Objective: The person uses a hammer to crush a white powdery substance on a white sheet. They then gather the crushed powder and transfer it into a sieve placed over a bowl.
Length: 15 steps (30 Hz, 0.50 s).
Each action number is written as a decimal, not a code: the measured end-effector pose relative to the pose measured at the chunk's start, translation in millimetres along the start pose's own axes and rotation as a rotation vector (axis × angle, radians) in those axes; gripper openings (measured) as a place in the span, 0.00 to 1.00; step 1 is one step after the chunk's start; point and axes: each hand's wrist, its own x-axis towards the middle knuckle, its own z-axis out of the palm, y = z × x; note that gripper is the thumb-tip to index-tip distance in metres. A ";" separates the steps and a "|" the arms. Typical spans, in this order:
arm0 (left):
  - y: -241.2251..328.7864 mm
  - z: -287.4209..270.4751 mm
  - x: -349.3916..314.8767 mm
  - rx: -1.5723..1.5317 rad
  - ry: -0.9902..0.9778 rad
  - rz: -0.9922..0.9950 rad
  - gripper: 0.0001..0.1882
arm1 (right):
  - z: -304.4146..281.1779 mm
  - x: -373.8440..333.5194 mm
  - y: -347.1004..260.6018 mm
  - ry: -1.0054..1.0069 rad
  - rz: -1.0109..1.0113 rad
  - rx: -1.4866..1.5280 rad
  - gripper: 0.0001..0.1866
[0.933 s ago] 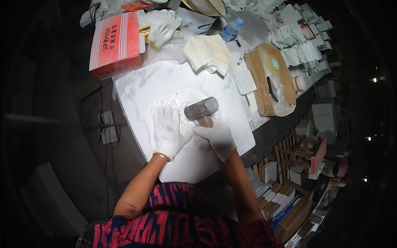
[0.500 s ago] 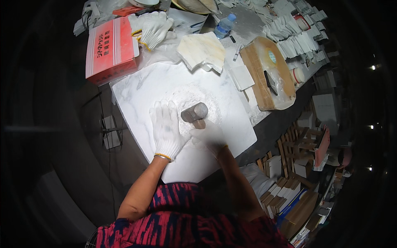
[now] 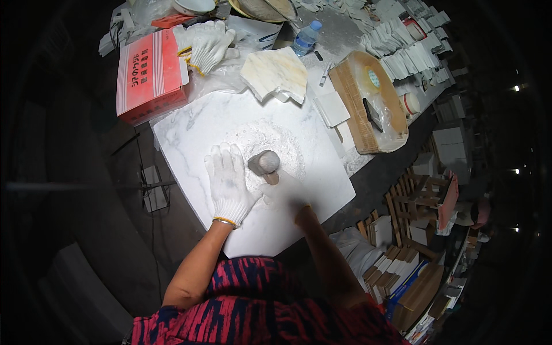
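Note:
My left hand, in a white knit glove, lies flat on a white marble-patterned slab, fingers stretched out and pointing away from me. Beside it, my gloved right hand is closed round the short wooden handle of a hammer, its blocky grey head over the slab. White powder and crumbs are spread in a rough ring around the hammer head. The right hand and wrist are partly smeared by motion. Whether the hammer touches the slab I cannot tell.
A broken cream stone piece lies at the slab's far edge. Spare gloves rest by a red box at left. To the right are a cardboard box and stacked white tiles; a water bottle stands behind.
The hammer head has shifted slightly left and nearer me, and its tilt has changed. My left hand stays flat on the slab. The whole view has shifted a little.

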 end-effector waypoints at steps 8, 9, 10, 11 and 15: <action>-5.7 9.1 -2.3 -0.051 0.052 -0.007 0.60 | -35.7 -6.5 -35.0 -0.197 0.241 0.776 0.10; -7.1 8.9 -3.4 -0.047 0.058 -0.008 0.60 | -38.4 -9.4 -44.5 -0.182 0.234 0.779 0.11; -7.1 8.4 -2.7 -0.040 0.044 -0.007 0.60 | -42.8 -12.0 -54.2 -0.157 0.225 0.781 0.11; -7.1 7.7 -2.3 -0.033 0.030 -0.007 0.60 | -42.6 -13.2 -59.4 -0.134 0.264 0.752 0.12; -6.6 11.5 -1.3 0.034 0.069 0.025 0.59 | 1.9 -1.4 3.5 0.020 -0.151 0.185 0.13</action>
